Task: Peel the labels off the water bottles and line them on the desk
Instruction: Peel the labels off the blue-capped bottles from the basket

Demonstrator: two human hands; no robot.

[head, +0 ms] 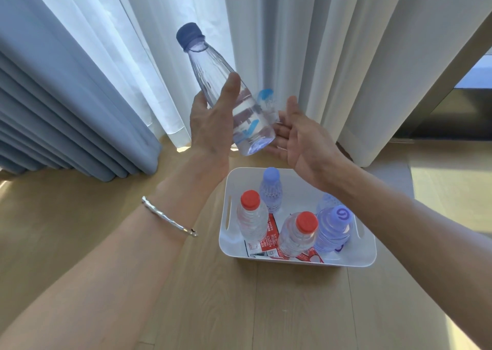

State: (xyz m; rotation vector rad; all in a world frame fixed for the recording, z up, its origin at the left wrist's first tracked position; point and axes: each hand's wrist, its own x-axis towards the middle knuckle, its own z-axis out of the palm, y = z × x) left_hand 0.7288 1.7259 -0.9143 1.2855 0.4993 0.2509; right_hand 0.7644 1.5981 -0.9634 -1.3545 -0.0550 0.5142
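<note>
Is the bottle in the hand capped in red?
No, the held bottle in the left hand has a dark blue cap.

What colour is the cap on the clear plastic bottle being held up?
Dark blue cap, in the head view.

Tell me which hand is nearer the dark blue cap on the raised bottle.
Left. The left hand grips the raised bottle around its middle, just below the dark blue cap. The right hand is open by the bottle's base, farther away.
</note>
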